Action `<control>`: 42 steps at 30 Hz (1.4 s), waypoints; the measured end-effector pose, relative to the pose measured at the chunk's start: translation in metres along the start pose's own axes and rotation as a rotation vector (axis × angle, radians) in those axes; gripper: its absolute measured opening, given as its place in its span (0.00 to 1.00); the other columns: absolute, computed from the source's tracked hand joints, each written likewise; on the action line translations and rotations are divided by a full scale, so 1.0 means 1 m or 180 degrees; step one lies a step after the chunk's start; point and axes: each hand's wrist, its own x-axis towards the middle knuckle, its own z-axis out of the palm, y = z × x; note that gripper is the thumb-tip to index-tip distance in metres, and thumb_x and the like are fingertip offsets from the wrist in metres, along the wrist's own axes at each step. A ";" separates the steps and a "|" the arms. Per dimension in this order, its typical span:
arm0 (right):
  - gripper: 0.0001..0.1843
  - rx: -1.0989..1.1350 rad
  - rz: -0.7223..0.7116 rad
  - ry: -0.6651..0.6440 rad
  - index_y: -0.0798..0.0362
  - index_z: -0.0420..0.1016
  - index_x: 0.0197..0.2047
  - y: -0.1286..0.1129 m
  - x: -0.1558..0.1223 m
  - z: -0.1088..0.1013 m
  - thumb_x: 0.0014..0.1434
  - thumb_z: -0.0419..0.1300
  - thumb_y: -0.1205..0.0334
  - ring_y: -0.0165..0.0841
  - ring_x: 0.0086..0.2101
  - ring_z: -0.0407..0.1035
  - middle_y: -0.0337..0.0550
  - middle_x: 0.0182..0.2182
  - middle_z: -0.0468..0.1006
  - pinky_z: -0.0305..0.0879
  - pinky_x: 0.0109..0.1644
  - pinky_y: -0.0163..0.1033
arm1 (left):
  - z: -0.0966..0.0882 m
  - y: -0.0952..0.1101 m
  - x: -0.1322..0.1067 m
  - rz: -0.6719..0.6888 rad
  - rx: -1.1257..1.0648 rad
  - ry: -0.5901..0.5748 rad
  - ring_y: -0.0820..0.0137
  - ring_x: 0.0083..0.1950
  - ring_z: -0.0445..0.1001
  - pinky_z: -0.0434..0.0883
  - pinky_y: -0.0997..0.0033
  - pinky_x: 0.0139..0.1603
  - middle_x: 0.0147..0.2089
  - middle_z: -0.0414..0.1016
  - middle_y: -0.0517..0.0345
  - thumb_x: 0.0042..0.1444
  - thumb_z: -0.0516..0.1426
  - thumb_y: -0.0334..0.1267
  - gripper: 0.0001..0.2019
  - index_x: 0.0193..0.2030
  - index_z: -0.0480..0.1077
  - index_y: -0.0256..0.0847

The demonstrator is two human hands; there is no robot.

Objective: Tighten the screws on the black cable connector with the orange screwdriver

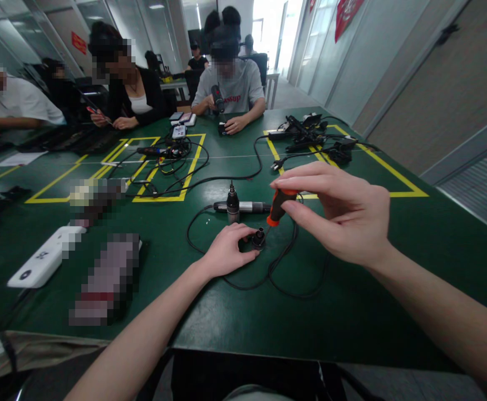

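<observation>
My right hand point(339, 214) grips a screwdriver point(280, 205) with a black and orange handle, its tip pointing down at a small black round connector part point(259, 239). My left hand point(229, 250) lies on the green table point(352, 301) and pinches that part to hold it still. Just behind stand a short upright black plug point(232, 205) and a silver and black cylindrical connector point(243, 207) lying on its side. A thin black cable point(280, 278) loops around my hands on the table top.
A white device point(45, 259) and blurred items lie at the left. Yellow tape rectangles point(176, 167) mark the table, with cables and tools inside. More black cables and adapters point(310, 136) sit at the far right. Several people sit along the far side and the left.
</observation>
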 end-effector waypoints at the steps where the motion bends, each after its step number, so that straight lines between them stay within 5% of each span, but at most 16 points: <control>1: 0.22 0.0022 0.0009 0.0002 0.41 0.87 0.50 0.000 0.000 0.000 0.61 0.65 0.76 0.41 0.44 0.82 0.44 0.44 0.88 0.80 0.49 0.48 | 0.000 0.000 0.000 0.0012 0.0009 -0.0001 0.62 0.47 0.75 0.71 0.61 0.52 0.44 0.80 0.53 0.55 0.69 0.33 0.13 0.48 0.79 0.37; 10: 0.14 0.0113 0.0000 0.0016 0.43 0.88 0.44 -0.001 0.002 0.000 0.62 0.68 0.72 0.41 0.42 0.82 0.44 0.41 0.88 0.80 0.48 0.49 | 0.000 0.000 0.000 0.0060 0.0104 -0.0025 0.62 0.46 0.74 0.70 0.61 0.51 0.42 0.79 0.54 0.57 0.68 0.35 0.12 0.47 0.79 0.38; 19: 0.18 -0.0026 0.0064 0.0039 0.42 0.88 0.49 0.000 -0.001 0.001 0.63 0.66 0.73 0.41 0.44 0.82 0.43 0.44 0.88 0.80 0.48 0.48 | 0.000 0.001 0.000 0.0074 0.0133 -0.0026 0.62 0.47 0.74 0.71 0.61 0.52 0.44 0.80 0.54 0.57 0.68 0.36 0.11 0.47 0.79 0.39; 33: 0.13 -0.0136 0.0073 0.0194 0.41 0.89 0.43 -0.001 0.001 0.000 0.63 0.67 0.69 0.40 0.39 0.80 0.44 0.40 0.86 0.80 0.42 0.47 | -0.002 0.003 -0.001 0.0035 0.0217 -0.0042 0.62 0.47 0.75 0.72 0.61 0.52 0.43 0.80 0.54 0.58 0.67 0.37 0.12 0.48 0.79 0.39; 42: 0.16 -0.0122 -0.0018 0.0159 0.42 0.88 0.46 0.000 0.001 0.001 0.64 0.65 0.72 0.41 0.42 0.83 0.43 0.42 0.89 0.79 0.47 0.49 | -0.001 0.002 -0.001 0.0064 0.0172 -0.0028 0.61 0.48 0.75 0.72 0.61 0.52 0.44 0.80 0.53 0.57 0.68 0.36 0.12 0.47 0.79 0.38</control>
